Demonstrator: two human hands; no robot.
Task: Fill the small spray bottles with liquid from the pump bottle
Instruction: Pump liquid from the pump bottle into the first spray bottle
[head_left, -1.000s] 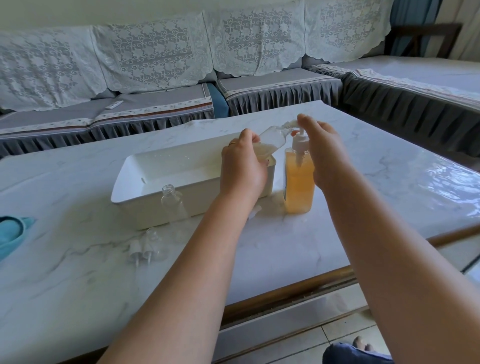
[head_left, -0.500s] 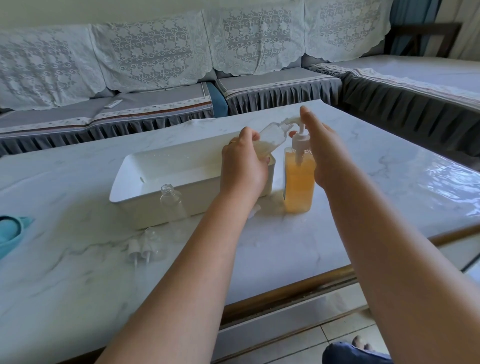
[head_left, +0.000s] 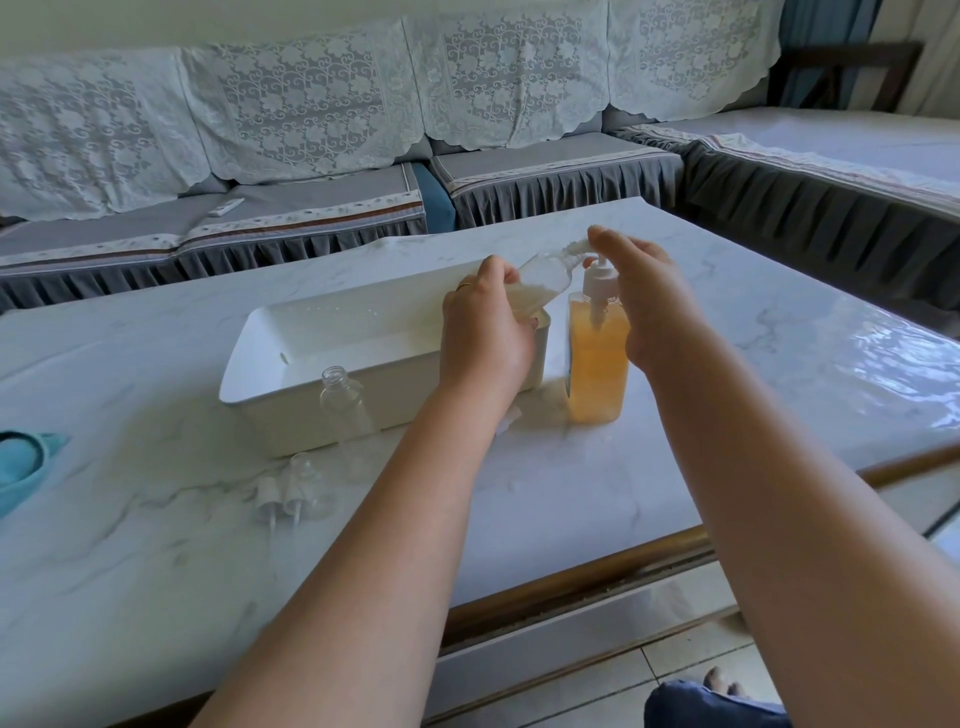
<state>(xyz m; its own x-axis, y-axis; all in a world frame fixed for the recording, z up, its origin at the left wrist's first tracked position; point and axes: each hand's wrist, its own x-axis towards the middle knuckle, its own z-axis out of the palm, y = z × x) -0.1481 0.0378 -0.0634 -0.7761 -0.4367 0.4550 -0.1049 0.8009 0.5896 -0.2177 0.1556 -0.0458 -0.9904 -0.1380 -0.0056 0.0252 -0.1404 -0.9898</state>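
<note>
Your left hand (head_left: 485, 332) grips the tilted small spray bottle (head_left: 540, 275) at frame centre. Your right hand (head_left: 649, 301), fingers extended, rests on the pump bottle (head_left: 597, 364).

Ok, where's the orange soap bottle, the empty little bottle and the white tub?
pump bottle (head_left: 596, 374), head view, on its orange-filled body.
empty small bottle (head_left: 344, 402), head view, on its clear body standing in front of the tub.
white tub (head_left: 270, 358), head view, on its left inner wall.

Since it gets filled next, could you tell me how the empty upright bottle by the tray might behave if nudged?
The empty clear bottle looks light, tall and narrow, so it would probably tip easily. Being round, it would likely roll afterwards.
</note>
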